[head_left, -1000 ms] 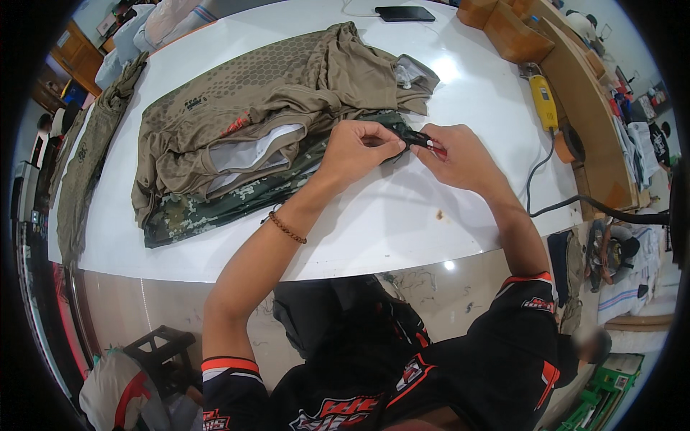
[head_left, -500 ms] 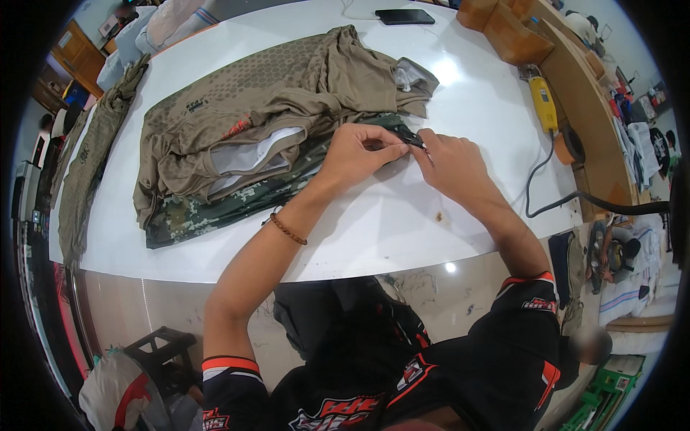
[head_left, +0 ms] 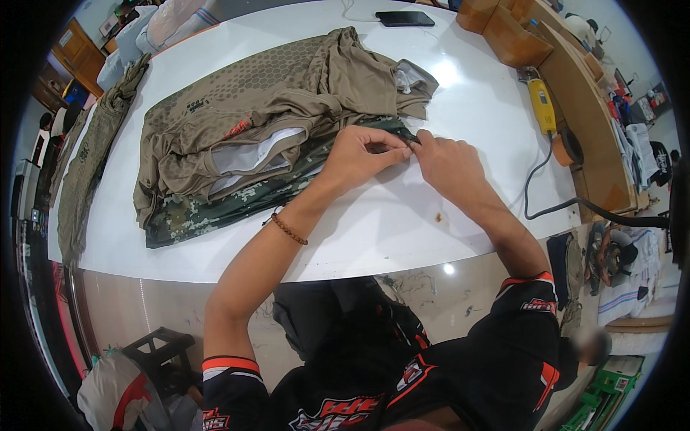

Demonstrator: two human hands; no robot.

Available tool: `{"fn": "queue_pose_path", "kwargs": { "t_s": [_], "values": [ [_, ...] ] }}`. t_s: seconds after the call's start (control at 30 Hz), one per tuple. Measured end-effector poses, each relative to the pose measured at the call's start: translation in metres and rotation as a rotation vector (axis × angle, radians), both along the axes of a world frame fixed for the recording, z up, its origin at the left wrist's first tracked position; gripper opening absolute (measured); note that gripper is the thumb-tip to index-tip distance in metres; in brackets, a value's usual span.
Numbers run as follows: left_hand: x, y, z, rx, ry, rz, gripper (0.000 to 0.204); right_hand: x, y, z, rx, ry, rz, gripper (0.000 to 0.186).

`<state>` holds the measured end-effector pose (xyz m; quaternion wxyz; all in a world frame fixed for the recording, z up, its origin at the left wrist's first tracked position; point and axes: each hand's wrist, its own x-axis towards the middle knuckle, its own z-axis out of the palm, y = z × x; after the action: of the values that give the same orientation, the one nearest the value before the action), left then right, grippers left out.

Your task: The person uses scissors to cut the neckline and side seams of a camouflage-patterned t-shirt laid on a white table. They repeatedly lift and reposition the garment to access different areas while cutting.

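On the white table [head_left: 345,237] lies a green camouflage shirt [head_left: 194,215], with an olive-brown patterned shirt [head_left: 251,86] spread over most of it. The brown shirt's neck opening shows a white inside. At the right end of the camouflage shirt, my left hand [head_left: 359,154] pinches the dark cloth between thumb and forefinger. Right beside it, my right hand [head_left: 447,164] is closed on the same edge, and the fingertips of both hands nearly meet. Whatever small detail lies between the fingertips is hidden.
More olive-brown garments [head_left: 93,158] lie along the table's left edge. A yellow corded power tool [head_left: 542,104] rests against the cardboard [head_left: 596,108] at the right, near a roll of brown tape [head_left: 568,146]. A black phone [head_left: 405,18] lies at the far edge.
My right fingers have shifted slightly left and closed in over the dark cloth edge, covering more of it. The left hand has hardly moved.
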<state>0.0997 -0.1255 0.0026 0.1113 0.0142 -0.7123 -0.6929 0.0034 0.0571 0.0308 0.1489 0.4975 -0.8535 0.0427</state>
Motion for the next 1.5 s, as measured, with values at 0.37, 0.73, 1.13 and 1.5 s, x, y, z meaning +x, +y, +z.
{"fn": "queue_pose_path", "kwargs": {
  "t_s": [0.37,0.73,1.13,1.5],
  "values": [
    [0.048,0.087,0.01,-0.846,1.033,-0.251,0.025,-0.029,-0.004,0.018,-0.548,-0.839,-0.076,0.033],
    [0.033,0.043,0.014,-0.893,0.827,-0.107,0.011,-0.035,-0.006,-0.003,-0.385,-0.942,0.0,0.024],
    [0.002,-0.014,-0.002,-0.998,0.488,0.159,0.027,-0.036,-0.006,0.001,-0.354,-0.974,0.063,0.023],
    [0.003,-0.014,-0.005,-0.843,0.536,0.1,0.016,-0.045,0.0,0.002,-0.366,-1.154,0.118,0.024]
  ]
}}
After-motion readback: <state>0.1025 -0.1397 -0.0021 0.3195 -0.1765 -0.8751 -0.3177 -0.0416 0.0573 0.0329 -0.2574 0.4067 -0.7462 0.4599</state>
